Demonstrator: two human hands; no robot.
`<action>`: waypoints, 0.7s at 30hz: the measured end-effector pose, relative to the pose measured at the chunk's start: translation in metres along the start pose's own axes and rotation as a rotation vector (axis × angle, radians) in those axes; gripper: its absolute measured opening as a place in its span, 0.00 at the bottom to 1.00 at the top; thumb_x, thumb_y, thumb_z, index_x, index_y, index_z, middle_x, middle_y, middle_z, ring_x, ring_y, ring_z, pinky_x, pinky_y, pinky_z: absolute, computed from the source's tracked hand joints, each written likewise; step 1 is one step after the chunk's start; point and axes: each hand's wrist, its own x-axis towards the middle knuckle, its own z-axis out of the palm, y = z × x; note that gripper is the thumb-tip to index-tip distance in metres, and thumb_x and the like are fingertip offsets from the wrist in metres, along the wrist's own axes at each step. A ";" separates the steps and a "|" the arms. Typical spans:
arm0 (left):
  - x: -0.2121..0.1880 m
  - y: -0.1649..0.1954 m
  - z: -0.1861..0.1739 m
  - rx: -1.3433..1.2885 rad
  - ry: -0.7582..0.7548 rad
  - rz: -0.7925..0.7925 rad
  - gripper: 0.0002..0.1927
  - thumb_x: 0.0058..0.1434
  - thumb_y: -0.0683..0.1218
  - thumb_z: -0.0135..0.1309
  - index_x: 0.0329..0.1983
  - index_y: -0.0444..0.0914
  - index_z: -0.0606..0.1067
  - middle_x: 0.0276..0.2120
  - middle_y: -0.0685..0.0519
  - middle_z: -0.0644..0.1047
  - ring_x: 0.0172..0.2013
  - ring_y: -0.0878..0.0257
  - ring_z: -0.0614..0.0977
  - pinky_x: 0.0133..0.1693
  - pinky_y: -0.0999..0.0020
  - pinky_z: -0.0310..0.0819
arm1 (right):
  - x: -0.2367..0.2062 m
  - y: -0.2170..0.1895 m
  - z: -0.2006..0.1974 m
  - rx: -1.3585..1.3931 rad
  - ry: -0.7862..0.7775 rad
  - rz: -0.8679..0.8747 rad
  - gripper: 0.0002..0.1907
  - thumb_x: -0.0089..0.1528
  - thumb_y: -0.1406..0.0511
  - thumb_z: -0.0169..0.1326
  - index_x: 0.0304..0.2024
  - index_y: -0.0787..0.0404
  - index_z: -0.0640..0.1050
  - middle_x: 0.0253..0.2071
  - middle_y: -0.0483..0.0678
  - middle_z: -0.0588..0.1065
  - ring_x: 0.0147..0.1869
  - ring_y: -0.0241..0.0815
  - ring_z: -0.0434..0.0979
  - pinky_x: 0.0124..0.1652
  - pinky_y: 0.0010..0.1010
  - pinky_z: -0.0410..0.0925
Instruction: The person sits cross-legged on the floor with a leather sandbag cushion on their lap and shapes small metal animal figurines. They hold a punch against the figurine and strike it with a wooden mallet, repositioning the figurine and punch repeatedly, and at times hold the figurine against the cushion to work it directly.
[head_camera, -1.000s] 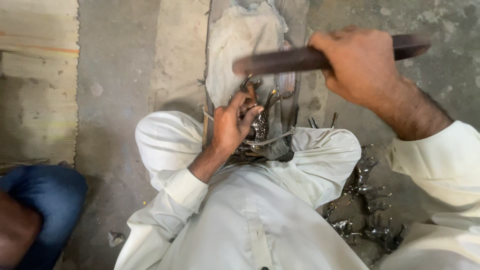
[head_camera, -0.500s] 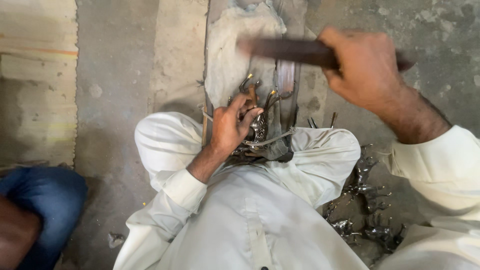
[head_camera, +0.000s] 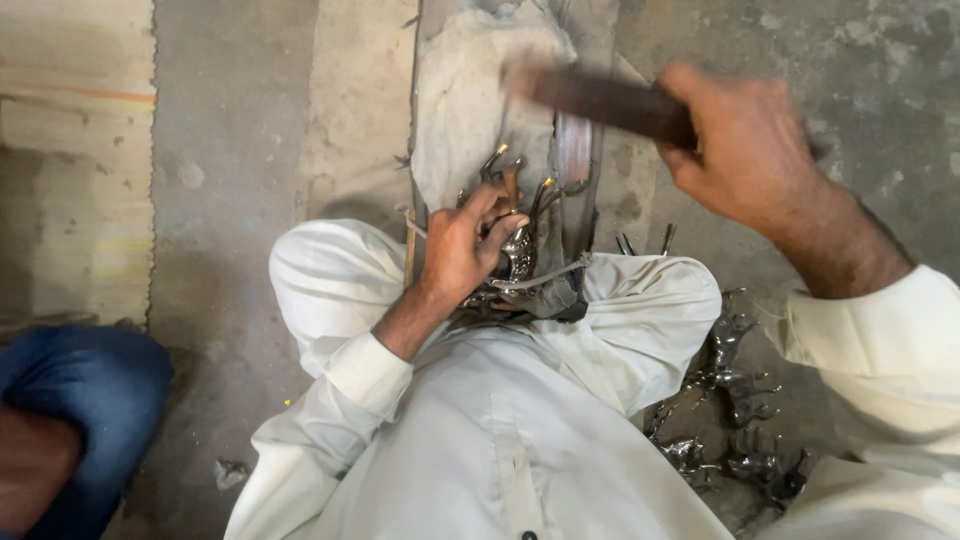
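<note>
Head view looks straight down on a seated person in white clothes, with a worn grey block (head_camera: 470, 90) standing between the knees as the landmark. The right hand (head_camera: 745, 150) is wrapped tight around a dark bar (head_camera: 600, 100), fingers fully closed on its near end. Since a second ago that bar has swung: it then lay raised with its far end pointing away to the right of the block, and now its blurred tip sits over the block's top, just above the metal pieces. That reads as a downstroke in progress, so the hammering on the piece appears to be mid-blow rather than finished. The left hand (head_camera: 465, 250) has hardly shifted; it pinches a small shiny metal piece (head_camera: 518, 250) against the near edge of the block, thumb and fingers narrowed around it, with curved prongs sticking up beyond the fingertips. More metal pieces (head_camera: 735, 400) lie in a dark heap on the concrete floor (head_camera: 230, 200), to the right of the block and well apart from it. At the lower left, far from the block, a knee in blue cloth (head_camera: 80, 390) belongs to another person. Motion blur smears the bar's tip, so whether it touches anything cannot be told. The held piece's shape is mostly covered by fingers, and the heap is partly cut off by the right sleeve (head_camera: 880, 360).
</note>
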 end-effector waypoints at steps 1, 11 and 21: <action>-0.001 -0.001 -0.001 -0.011 0.014 0.049 0.16 0.66 0.44 0.64 0.52 0.36 0.73 0.36 0.46 0.83 0.36 0.56 0.86 0.32 0.67 0.79 | -0.001 -0.001 0.000 -0.096 0.002 -0.088 0.17 0.54 0.68 0.64 0.44 0.57 0.76 0.34 0.49 0.78 0.40 0.53 0.81 0.37 0.44 0.71; -0.006 -0.006 0.002 0.050 0.025 -0.027 0.16 0.62 0.45 0.66 0.49 0.37 0.74 0.30 0.48 0.82 0.24 0.60 0.82 0.28 0.67 0.75 | -0.003 -0.008 -0.012 -0.114 0.197 -0.277 0.19 0.47 0.71 0.63 0.42 0.60 0.77 0.34 0.52 0.78 0.39 0.55 0.80 0.37 0.44 0.71; -0.004 -0.003 0.001 0.048 -0.015 -0.045 0.17 0.63 0.46 0.65 0.52 0.38 0.75 0.33 0.47 0.84 0.29 0.56 0.87 0.30 0.65 0.78 | -0.007 0.000 0.000 0.032 0.084 -0.078 0.14 0.59 0.69 0.62 0.46 0.59 0.76 0.37 0.50 0.77 0.41 0.52 0.80 0.41 0.43 0.71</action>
